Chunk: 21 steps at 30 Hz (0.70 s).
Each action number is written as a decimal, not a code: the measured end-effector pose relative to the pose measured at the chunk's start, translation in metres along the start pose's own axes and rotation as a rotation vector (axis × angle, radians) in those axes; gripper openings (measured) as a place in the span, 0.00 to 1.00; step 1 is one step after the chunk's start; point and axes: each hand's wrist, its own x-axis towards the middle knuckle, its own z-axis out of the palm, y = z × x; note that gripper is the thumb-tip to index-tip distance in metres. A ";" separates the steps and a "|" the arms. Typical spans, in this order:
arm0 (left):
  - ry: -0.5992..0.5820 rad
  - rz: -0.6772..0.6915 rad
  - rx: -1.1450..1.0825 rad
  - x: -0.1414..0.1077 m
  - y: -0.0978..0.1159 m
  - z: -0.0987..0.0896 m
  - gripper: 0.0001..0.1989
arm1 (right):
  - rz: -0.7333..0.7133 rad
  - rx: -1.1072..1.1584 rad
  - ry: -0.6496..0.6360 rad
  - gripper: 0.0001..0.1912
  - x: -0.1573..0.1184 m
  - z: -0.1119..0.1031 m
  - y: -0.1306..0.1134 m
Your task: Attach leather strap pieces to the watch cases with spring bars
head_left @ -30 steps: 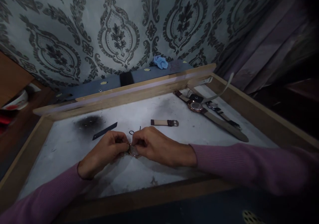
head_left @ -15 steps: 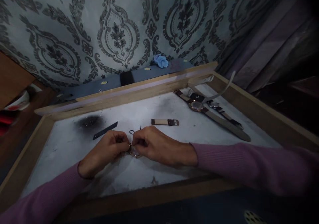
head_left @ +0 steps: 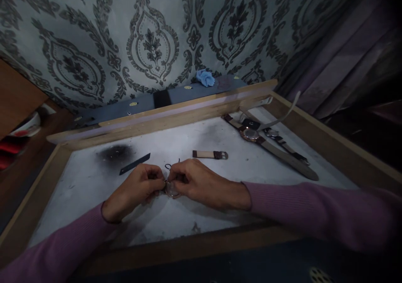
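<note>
A round watch case (head_left: 172,189) with a shiny rim is between my two hands, low over the white board. My left hand (head_left: 138,187) pinches it at its left edge, fingers closed. Closed at the case's upper right side, my right hand (head_left: 196,181) has its thumb and fingertips against it. Whether a small part is between the fingertips is too small to tell. Just beyond the hands lies a thin dark cord (head_left: 168,166). A dark flat blade (head_left: 135,164) rests to the left, and a brown strap piece with a buckle (head_left: 210,154) lies behind my right hand.
Several watches with straps, one with a round face (head_left: 251,134), lie at the right of the board. A wooden frame (head_left: 317,138) with raised edges surrounds the white surface (head_left: 157,228). A blue crumpled cloth (head_left: 205,78) sits behind the frame by the patterned wall.
The whole view has shifted slightly, so things appear a little to the right. Both hands keep nearly the same hold on the watch case.
</note>
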 end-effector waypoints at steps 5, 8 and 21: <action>0.000 0.012 -0.003 -0.001 -0.002 0.001 0.05 | -0.008 -0.025 0.005 0.10 0.000 0.001 0.000; -0.003 0.027 0.007 -0.001 -0.003 0.000 0.05 | -0.009 -0.034 0.005 0.09 0.000 0.000 -0.001; 0.009 -0.007 0.032 -0.003 0.001 0.000 0.05 | -0.004 -0.018 0.024 0.11 -0.001 0.001 -0.001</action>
